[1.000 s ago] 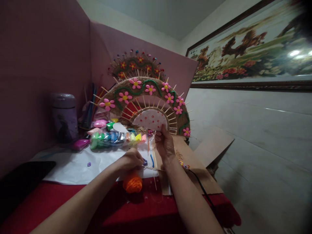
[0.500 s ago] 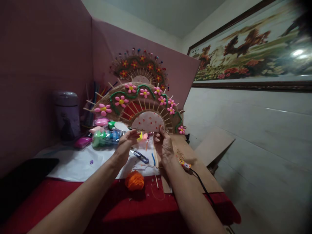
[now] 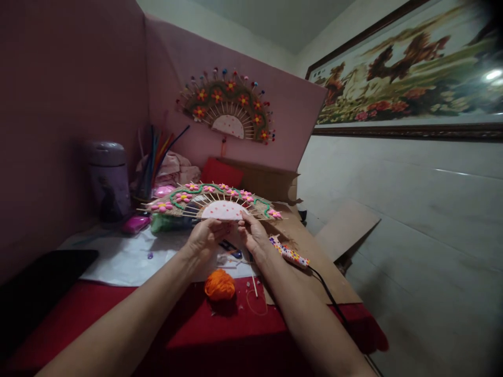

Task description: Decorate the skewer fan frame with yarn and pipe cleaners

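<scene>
Both hands hold a half-round craft fan (image 3: 214,201) of sticks, brown twine, green trim and pink flowers, tilted almost flat above the table. My left hand (image 3: 206,238) grips its lower edge from the left, fingers closed on the white dotted centre. From the right, my right hand (image 3: 253,238) pinches the same edge. Below the hands lie an orange yarn ball (image 3: 219,284), small scissors (image 3: 231,248) and a dotted glue gun (image 3: 291,255) with a black cord.
A second finished fan (image 3: 228,107) hangs on the pink back board. A purple flask (image 3: 107,178), coloured sticks (image 3: 155,157) and bags of clay stand at the back left. White paper (image 3: 118,256) and cardboard (image 3: 314,262) cover the red table; a dark object lies at the left edge.
The fan stood upright in my right hand; now it is tipped down nearly flat. My left hand left the scissors on the table and took hold of the fan's edge.
</scene>
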Demonstrator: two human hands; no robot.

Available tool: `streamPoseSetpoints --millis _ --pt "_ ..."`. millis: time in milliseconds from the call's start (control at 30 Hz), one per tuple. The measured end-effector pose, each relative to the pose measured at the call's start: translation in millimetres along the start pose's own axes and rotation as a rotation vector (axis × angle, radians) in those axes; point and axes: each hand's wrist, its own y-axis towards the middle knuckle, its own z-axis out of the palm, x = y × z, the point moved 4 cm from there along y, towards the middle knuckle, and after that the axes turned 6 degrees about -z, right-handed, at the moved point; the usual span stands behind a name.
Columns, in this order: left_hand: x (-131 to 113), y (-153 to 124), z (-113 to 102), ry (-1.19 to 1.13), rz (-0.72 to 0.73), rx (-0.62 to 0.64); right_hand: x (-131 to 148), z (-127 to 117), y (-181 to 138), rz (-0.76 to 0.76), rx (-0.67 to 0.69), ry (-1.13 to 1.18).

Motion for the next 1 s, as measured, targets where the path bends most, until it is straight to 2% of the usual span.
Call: streamPoseSetpoints --millis 133,233,367,467,533,567,633,733,800,900,1000 --pt "7 -1 1 0.009 -0.114 0.017 -2 -3 5 0.041 -0.022 -0.05" --pt "12 -1 -2 0.038 -0.191 -0.048 5 -3 6 0.039 -0.027 -0.107" --pt "18 1 -5 0.104 -0.275 -0.104 24 -7 -4 0.073 -0.022 -0.259" --pt "23 1 -4 0.156 -0.364 -0.103 46 -17 -23 0.096 -0.011 -0.399" --pt "24 -1 -3 0.223 -0.37 -0.114 61 -25 -38 0.085 0.021 -0.499" --pt "23 -3 -2 0.263 -0.354 -0.119 69 -27 -45 0.034 0.053 -0.577" --pt "21 -5 -1 0.337 -0.303 -0.123 82 -24 -56 -0.173 0.182 -0.909" --pt "16 -6 0 0.407 -0.234 -0.131 77 -15 -66 -0.369 0.353 -1.472" --pt "11 -5 -1 0.495 -0.178 -0.152 61 -7 -66 -0.443 0.446 -1.76" --pt "6 -3 -3 0.64 -0.12 -0.159 34 5 -63 -0.535 0.518 -2.018" --pt "4 -5 -3 0.673 -0.121 -0.156 16 12 -58 -0.494 0.509 -2.185"
